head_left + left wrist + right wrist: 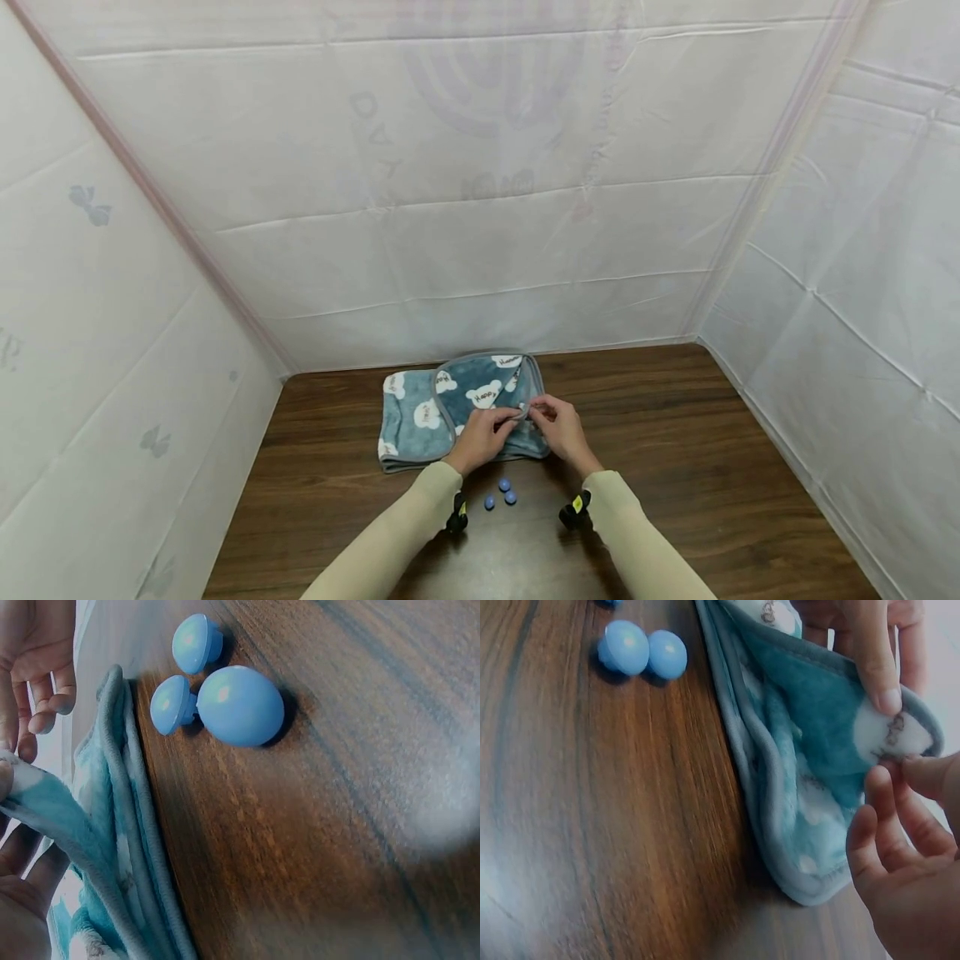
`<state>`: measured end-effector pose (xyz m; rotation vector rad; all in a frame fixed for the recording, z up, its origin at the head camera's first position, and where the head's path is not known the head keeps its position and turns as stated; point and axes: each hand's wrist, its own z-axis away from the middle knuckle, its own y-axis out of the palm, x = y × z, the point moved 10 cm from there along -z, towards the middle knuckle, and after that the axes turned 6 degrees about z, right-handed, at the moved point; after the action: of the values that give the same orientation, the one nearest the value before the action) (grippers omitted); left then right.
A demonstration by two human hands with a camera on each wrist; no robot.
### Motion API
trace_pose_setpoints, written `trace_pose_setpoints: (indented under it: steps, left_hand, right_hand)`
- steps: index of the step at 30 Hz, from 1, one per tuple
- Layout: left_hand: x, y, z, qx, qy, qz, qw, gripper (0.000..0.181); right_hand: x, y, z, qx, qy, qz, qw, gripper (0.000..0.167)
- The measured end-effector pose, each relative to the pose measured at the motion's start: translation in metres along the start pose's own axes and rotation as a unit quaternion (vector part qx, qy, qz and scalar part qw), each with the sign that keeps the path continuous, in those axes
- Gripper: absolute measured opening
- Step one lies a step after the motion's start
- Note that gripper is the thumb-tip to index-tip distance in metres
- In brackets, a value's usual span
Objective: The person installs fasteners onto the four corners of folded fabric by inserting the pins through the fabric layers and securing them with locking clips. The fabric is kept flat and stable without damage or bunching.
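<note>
Nearest to us, two pale sleeves (386,537) reach in over the table (307,500), each wrist bearing a black device (576,511) with a yellow mark. Between the wrists we find three blue mushroom-shaped pieces (504,484) close together on the wood, with domed caps and short stems; they lie on the near side of the blanket, apart from the fingers of both hands.

Just beyond, we see both hands at the right part of the folded blanket (426,437), a blue-green plush with white bear heads and grey edging. The left hand (478,442) holds a raised corner (891,739), its thumb on one face and its fingers behind, so that the cloth passes between them. At the tip of this corner, the right hand (562,432) brings thumb and forefinger together on the edge; its fingertips are partly hidden, but they appear to pinch the cloth, the other fingers curving loosely below. The remaining layers rest on the table beneath and beyond the hands, extending well to the left of the left fingers.

Farthest off, we note a white sheet (480,250) with faint prints and creases, standing behind the table.
</note>
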<state>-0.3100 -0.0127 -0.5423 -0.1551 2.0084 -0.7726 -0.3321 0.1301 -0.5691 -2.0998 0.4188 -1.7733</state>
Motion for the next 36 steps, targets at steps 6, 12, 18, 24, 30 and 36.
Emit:
trace_pose_setpoints:
  steps: [6,12,18,24,30,36]
  left_hand:
    - [0.000,0.000,0.000,0.008,-0.003,0.002,1.0000,0.025]
    - [0.001,0.002,0.000,0.020,0.000,0.026,0.9995,0.025]
    - [-0.001,0.001,0.000,0.022,0.011,0.019,0.9995,0.025]
    - [0.001,0.003,0.001,0.034,0.012,0.020,0.9991,0.025]
    - [0.002,0.003,0.004,0.036,0.010,0.042,0.9984,0.025]
    - [0.004,-0.006,0.011,0.015,0.002,0.040,0.9991,0.022]
  right_hand:
    - [0.002,0.003,-0.001,0.037,-0.008,0.009,0.9992,0.024]
    - [0.000,0.002,-0.003,0.037,-0.001,0.024,0.9990,0.021]
    - [0.002,0.003,-0.005,0.047,-0.005,0.052,0.9975,0.023]
    - [0.004,0.002,-0.004,0.057,-0.015,0.065,0.9962,0.022]
    - [0.002,-0.004,-0.005,0.038,-0.016,0.079,0.9960,0.019]
    - [0.000,-0.010,-0.006,0.022,-0.007,0.092,0.9955,0.018]
